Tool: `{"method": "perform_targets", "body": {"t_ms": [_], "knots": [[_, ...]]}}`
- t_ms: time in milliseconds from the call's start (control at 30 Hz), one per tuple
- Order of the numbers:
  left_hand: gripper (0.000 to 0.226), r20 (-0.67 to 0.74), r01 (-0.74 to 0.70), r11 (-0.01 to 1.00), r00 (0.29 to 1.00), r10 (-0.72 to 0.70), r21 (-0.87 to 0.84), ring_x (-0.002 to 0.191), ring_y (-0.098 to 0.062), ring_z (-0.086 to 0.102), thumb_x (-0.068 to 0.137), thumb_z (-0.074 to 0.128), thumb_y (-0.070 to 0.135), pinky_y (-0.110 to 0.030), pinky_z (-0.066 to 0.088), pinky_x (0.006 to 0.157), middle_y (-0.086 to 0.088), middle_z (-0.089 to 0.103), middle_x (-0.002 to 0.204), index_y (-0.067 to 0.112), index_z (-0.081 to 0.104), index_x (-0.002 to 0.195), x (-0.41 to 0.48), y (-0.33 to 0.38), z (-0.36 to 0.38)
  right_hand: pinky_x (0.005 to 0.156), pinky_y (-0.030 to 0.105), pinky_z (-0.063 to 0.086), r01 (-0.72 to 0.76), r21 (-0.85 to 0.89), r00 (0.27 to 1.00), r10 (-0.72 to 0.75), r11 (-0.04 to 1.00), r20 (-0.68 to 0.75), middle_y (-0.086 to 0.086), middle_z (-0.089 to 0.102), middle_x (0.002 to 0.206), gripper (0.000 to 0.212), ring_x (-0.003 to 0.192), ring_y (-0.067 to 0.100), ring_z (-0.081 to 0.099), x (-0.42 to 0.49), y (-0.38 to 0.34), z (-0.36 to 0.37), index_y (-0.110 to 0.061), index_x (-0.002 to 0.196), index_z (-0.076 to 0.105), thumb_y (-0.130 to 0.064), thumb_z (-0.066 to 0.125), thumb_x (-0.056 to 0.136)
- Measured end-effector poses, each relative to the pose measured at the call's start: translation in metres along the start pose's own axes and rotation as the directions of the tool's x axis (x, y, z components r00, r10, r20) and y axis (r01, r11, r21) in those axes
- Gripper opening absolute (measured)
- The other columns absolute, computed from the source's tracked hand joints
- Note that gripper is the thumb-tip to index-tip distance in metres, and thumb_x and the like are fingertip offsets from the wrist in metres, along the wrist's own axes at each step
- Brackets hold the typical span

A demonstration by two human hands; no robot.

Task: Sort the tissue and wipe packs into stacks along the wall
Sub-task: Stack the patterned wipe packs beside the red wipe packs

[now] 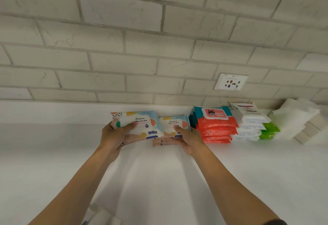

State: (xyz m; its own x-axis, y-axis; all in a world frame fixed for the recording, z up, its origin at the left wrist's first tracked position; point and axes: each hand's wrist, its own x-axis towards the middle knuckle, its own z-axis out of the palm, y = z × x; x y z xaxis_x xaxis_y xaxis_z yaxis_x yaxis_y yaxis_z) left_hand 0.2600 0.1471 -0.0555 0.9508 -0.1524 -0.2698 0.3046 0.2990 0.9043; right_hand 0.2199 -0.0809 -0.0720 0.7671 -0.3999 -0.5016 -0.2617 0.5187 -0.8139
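Observation:
My left hand [113, 136] grips a colourful wet-wipe pack [142, 123], thumb on its top, holding it tilted just above the white counter. To its right stands a short stack of the same colourful packs [173, 123] against the wall, and my right hand [188, 139] grips its front right corner with the thumb on the top pack. Further right along the wall stand a stack of red baby-wipe packs [217, 127], then a stack of white and green packs [253, 127], then a pile of white tissue packs [296, 118].
The white counter [53, 153] runs along a white brick wall [124, 47]. A wall socket [230, 81] sits above the red stack. Some white packs [101, 216] lie blurred at the bottom edge between my forearms.

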Motion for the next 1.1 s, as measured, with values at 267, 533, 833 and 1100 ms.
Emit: {"method": "perform_targets", "body": {"t_ms": [267, 533, 833, 1100], "knots": [[0.036, 0.01, 0.047, 0.999, 0.999, -0.047, -0.001, 0.089, -0.028, 0.074, 0.08, 0.076, 0.005, -0.043, 0.058, 0.08, -0.006, 0.075, 0.103, 0.009, 0.066, 0.114, 0.013, -0.01, 0.016, 0.061, 0.047, 0.061, 0.056, 0.068, 0.982, -0.042, 0.996, -0.186, 0.02, 0.068, 0.105, 0.042, 0.089, 0.037, 0.071, 0.013, 0.01, -0.006, 0.0, 0.113, 0.055, -0.003, 0.079, 0.077], [0.034, 0.013, 0.07, 0.998, 0.997, -0.07, 0.003, 0.091, -0.028, 0.072, 0.08, 0.076, 0.004, -0.045, 0.058, 0.083, -0.007, 0.075, 0.104, 0.01, 0.066, 0.111, 0.017, -0.017, 0.036, 0.065, 0.044, 0.062, 0.065, 0.086, 0.939, -0.032, 0.994, -0.343, 0.012, 0.065, 0.102, 0.048, 0.082, 0.033, 0.071, 0.018, 0.013, -0.006, -0.008, 0.108, 0.057, -0.017, 0.086, 0.071], [0.031, 0.075, 0.089, 0.996, 0.993, -0.089, 0.006, 0.09, -0.027, 0.073, 0.081, 0.075, 0.006, -0.042, 0.061, 0.077, -0.006, 0.075, 0.103, 0.011, 0.067, 0.11, 0.025, -0.018, 0.054, 0.053, 0.031, 0.061, 0.011, 0.213, 0.942, 0.062, 0.977, -0.33, 0.016, 0.069, 0.096, 0.023, 0.075, 0.025, 0.07, 0.004, 0.009, -0.018, -0.002, 0.096, 0.06, -0.011, 0.076, 0.083], [0.026, 0.099, 0.122, 0.993, 0.988, -0.121, -0.006, 0.089, -0.027, 0.073, 0.083, 0.074, 0.009, -0.038, 0.061, 0.07, -0.009, 0.075, 0.102, 0.008, 0.068, 0.108, 0.024, -0.023, 0.068, 0.077, 0.039, 0.059, 0.038, 0.09, 0.998, -0.043, 0.995, 0.053, 0.009, 0.074, 0.087, 0.036, 0.084, 0.026, 0.072, -0.039, 0.008, -0.013, -0.017, 0.105, 0.064, -0.049, 0.054, 0.094]]}}
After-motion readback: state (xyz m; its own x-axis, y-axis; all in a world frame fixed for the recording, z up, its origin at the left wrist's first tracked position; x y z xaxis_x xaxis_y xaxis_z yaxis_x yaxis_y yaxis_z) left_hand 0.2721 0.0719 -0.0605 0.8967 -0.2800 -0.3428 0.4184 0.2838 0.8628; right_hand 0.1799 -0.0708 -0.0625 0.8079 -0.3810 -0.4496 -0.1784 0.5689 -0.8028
